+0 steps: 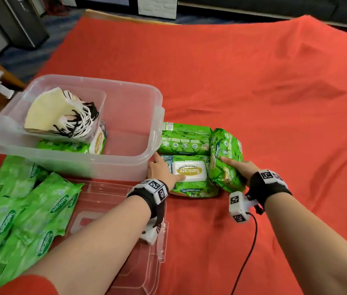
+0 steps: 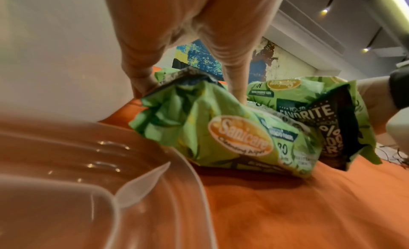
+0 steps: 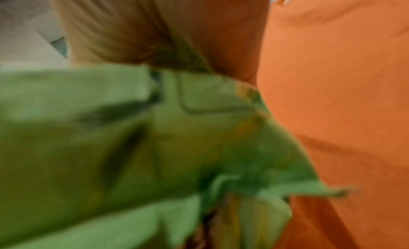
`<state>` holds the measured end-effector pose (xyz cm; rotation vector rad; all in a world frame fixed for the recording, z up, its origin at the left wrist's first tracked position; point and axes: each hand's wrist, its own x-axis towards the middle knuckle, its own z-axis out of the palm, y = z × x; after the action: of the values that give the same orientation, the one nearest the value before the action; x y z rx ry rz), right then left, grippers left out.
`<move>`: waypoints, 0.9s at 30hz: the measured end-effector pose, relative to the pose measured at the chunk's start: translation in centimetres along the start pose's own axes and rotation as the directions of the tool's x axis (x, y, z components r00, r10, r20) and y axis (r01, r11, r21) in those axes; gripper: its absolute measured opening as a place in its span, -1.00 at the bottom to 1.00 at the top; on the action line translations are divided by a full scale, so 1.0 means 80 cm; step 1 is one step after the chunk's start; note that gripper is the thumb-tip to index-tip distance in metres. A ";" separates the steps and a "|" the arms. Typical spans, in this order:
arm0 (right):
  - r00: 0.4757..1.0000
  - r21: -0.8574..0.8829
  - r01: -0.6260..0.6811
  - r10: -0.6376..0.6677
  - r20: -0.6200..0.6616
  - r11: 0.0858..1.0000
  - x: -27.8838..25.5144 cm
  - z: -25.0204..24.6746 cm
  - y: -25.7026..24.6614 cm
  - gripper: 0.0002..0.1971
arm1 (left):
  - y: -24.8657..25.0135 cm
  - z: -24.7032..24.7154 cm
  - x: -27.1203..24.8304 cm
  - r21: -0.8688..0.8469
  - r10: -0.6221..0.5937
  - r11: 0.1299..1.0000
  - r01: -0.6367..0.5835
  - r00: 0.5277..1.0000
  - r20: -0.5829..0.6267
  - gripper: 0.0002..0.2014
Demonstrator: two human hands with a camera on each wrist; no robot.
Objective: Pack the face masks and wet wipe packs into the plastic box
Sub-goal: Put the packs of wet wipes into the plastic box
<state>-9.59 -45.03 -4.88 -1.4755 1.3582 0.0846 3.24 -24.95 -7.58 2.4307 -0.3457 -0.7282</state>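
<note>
bright, even light | right wrist view blurred | head view edges bowed

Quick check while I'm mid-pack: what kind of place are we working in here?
Probably an indoor room, a lounge or office, not a warehouse: the work surface is spread with a red cloth, patterned blue carpet lies beyond it, and a dark sofa-like seat runs along the far side.
</note>
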 end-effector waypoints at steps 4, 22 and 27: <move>1.000 0.082 -0.008 0.008 0.008 0.997 -0.010 -0.008 -0.008 -0.14 | -0.006 0.002 0.002 -0.036 -0.041 0.998 0.043 0.998 0.057 0.23; 0.786 -0.212 0.614 -0.614 0.076 0.760 -0.109 0.070 -0.064 -0.79 | 0.052 -0.036 -0.057 -0.780 0.108 0.587 0.217 0.934 0.341 -0.40; 0.843 -0.133 0.536 -0.520 0.138 0.834 -0.076 0.073 -0.036 -0.71 | 0.039 -0.030 -0.052 -0.732 0.112 0.671 0.118 0.960 0.258 -0.57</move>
<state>-6.19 -37.50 -1.55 -1.9202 0.8369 -0.0894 1.00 -24.74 -2.35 1.5400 -0.1048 -0.9891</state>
